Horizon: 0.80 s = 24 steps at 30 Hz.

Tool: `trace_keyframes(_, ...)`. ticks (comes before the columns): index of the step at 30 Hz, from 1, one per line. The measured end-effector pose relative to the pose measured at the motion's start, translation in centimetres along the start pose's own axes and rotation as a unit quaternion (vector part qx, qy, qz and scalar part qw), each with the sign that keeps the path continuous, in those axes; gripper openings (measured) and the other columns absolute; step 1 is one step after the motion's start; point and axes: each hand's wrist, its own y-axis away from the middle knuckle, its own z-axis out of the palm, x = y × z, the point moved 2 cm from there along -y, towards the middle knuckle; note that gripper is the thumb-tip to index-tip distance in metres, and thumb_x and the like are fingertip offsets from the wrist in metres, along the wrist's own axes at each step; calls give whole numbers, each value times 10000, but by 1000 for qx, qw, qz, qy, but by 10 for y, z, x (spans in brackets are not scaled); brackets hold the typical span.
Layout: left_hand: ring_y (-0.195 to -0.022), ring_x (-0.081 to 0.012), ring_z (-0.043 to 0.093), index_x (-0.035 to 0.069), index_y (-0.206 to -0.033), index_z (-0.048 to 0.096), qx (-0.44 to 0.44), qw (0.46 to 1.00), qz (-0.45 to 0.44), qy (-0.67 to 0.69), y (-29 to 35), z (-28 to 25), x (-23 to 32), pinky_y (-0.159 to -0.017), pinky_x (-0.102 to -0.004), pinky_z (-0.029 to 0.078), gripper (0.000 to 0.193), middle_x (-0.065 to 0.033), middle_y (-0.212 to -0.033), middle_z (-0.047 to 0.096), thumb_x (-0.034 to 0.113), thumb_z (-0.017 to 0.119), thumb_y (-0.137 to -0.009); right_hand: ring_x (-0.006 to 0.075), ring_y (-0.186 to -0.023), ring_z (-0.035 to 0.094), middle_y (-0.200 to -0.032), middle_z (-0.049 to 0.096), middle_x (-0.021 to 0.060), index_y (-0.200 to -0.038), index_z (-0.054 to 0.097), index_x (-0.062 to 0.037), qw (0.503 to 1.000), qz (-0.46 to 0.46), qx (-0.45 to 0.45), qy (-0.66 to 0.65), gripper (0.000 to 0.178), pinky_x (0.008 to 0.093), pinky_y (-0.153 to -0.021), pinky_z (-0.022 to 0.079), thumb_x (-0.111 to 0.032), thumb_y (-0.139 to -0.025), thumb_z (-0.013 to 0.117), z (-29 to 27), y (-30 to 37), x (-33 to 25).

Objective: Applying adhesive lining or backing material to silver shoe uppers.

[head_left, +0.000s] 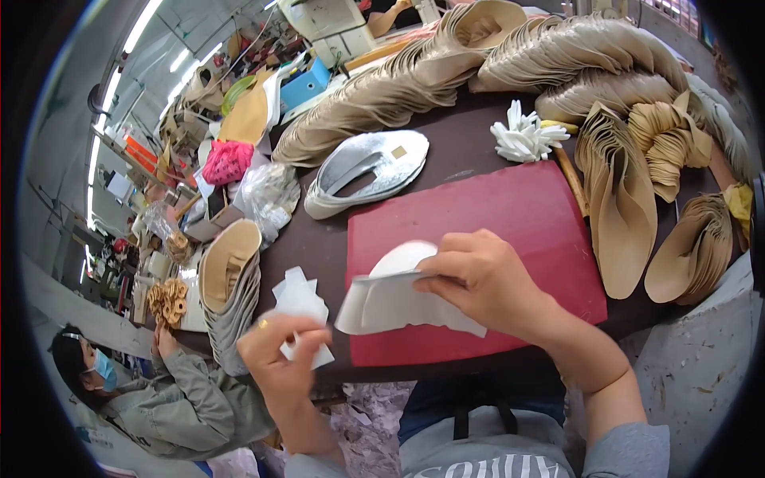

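My right hand (486, 275) pinches a thin, curved white shoe upper piece (398, 307) by its upper edge, holding it up over a red mat (486, 215). To the left, my left hand (283, 350) is closed, thumb against curled fingers, in front of loose white sheets (299, 295) at the table's near edge. White shows beside its thumb, but I cannot tell whether that is held or lies behind. Beyond the mat rests a silvery-white stack of shoe uppers (366, 171) with an oval opening.
Long rows of beige shoe uppers (382, 95) curve along the far side. More stacks stand at right (617, 199) and left (227, 271). A bundle of white strips (526, 135) lies near a wooden handle (570, 179). Another person (183, 398) works at lower left.
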Motion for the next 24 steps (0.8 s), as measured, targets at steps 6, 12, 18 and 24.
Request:
trace_keyframes(6, -544, -148, 524, 22, -963, 691, -56, 944, 160, -284, 6, -15, -31, -543, -244, 425, 196, -69, -701, 660, 80, 676, -777, 163, -648, 526, -746, 607, 42, -853, 671, -30, 975, 8, 201, 93, 270, 265, -677, 425, -269, -752, 746, -23, -14, -37)
trace_keyframes(12, -538, -127, 513, -11, -962, 675, -3, 1000, -16, -8, 23, -5, -45, -525, -240, 412, 190, -59, -703, 659, 88, 668, -799, 101, -512, 469, -593, 575, 23, -692, 645, 3, 878, 369, 69, -297, 292, 216, -511, 381, -223, -877, 656, 9, 18, 7)
trace_keyframes(18, -525, -127, 506, -17, -949, 669, -29, 993, -66, 90, 12, -9, -50, -515, -246, 414, 158, -59, -697, 653, 58, 624, -818, 86, -537, 478, -636, 593, 24, -734, 656, 11, 930, 252, 83, -254, 248, 199, -518, 382, -171, -902, 630, 48, 28, -5)
trace_keyframes(24, -572, -149, 546, -7, -902, 679, -17, 986, 76, -148, 27, -13, -72, -560, -252, 439, 140, -61, -707, 657, 20, 597, -792, 78, -560, 490, -685, 602, 34, -845, 647, 30, 960, 190, 76, -188, 172, 182, -531, 396, -131, -901, 624, 88, 32, -32)
